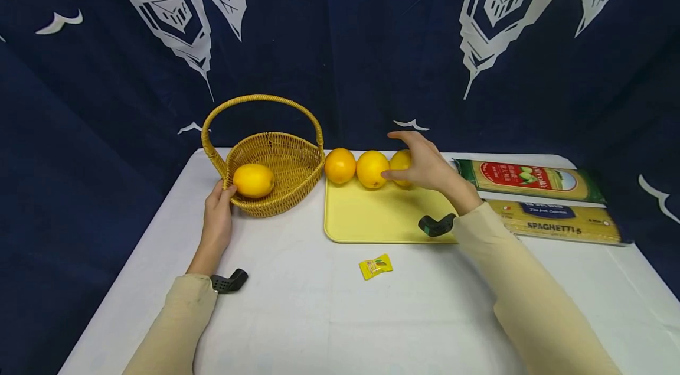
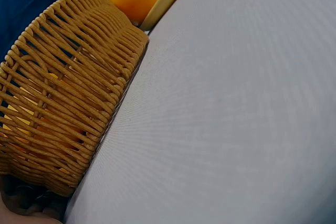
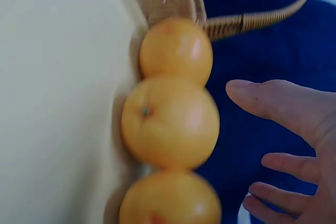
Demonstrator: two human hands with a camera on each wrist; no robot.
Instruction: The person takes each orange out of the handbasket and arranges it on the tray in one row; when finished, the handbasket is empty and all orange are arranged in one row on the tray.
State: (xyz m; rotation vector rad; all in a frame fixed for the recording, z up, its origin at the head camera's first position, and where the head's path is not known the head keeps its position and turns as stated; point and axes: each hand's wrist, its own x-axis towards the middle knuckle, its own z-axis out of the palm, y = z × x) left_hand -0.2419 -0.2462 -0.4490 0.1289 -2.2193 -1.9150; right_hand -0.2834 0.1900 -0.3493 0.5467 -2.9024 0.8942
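My left hand (image 1: 215,221) grips the near left side of a wicker basket (image 1: 278,201), its thumb at the rim. In the left wrist view only a bit of that hand (image 2: 26,214) shows, beneath the basket's woven wall (image 2: 79,77). Inside the basket lies a yellow lemon (image 1: 254,181). My right hand (image 1: 427,167) is over the back of a yellow tray (image 1: 372,218), fingers spread and holding nothing. Near it three oranges stand in a row: the left one (image 1: 340,166), the middle one (image 1: 373,168) and the right one (image 1: 401,163), partly hidden by the hand.
A small yellow wrapped candy (image 1: 376,266) lies on the white tablecloth (image 1: 297,304) in front of the tray. To the right are a green-ended pasta pack (image 1: 531,180) and a spaghetti pack (image 1: 558,222). A dark blue printed curtain (image 1: 361,68) hangs behind the table.
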